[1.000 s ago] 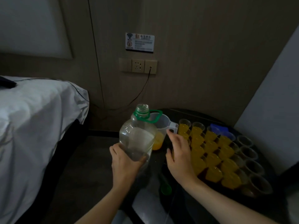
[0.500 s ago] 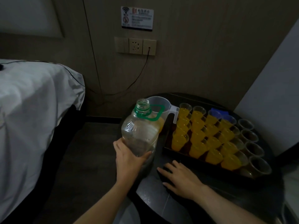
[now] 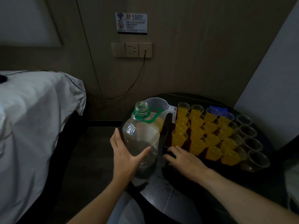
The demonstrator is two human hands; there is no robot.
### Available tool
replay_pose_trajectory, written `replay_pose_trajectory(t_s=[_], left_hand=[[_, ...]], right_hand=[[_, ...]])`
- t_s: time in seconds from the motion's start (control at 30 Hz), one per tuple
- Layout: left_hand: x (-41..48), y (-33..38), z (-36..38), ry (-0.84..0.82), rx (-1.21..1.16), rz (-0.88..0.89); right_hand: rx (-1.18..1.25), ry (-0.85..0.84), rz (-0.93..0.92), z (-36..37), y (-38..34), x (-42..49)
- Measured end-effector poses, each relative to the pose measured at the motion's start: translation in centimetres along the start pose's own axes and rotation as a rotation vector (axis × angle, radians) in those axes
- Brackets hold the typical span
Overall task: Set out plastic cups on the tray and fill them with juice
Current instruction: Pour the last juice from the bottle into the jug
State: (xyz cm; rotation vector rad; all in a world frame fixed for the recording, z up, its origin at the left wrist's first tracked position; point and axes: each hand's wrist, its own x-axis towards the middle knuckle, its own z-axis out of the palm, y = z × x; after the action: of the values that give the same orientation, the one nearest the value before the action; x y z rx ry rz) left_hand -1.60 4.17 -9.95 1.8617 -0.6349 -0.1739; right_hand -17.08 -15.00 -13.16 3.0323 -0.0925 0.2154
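Mid-filling: our left hand [image 3: 126, 157], fingers straight, touches the bottle [image 3: 142, 138]; right hand [image 3: 186, 159] flat by the tray [image 3: 164, 136]. Next we fill the empty cups [image 3: 247, 130].

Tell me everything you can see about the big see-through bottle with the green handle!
The bottle is big and made of clear plastic, with a ribbed shoulder and a round body. Its mouth is open, with no cap. A green ring circles the neck and loops into a carry handle. It is upright and looks almost empty. It seems to rest at the left edge of the dark table, in front of a clear jug. The left hand touches its side, thumb across the front.
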Motion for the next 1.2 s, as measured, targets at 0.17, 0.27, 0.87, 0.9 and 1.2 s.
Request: replay_pose_trajectory(t_s=[0.17, 0.27, 0.87, 0.9, 1.2], left_hand=[[2.3, 3.4, -1.1, 0.070, 0.042, 0.151], [3.7, 5.3, -0.9, 0.033, 0.069, 0.160], [6.4, 5.1, 0.9, 0.015, 0.092, 0.197], [6.4, 5.0, 1.0, 0.014, 0.093, 0.195], [5.7, 5.5, 0.9, 0.035, -0.005, 0.223]], right_hand=[[0.033, 0.230, 0.090, -7.2, 2.2, 2.7], [0.298, 0.489, 0.369, -12.1, 2.7, 6.5], [1.166, 0.360, 0.320, -14.9, -3.3, 12.7], [1.144, 0.359, 0.308, -14.9, -3.2, 12.7], [0.682, 0.145, 0.109, -17.0, -0.9, 13.1]])
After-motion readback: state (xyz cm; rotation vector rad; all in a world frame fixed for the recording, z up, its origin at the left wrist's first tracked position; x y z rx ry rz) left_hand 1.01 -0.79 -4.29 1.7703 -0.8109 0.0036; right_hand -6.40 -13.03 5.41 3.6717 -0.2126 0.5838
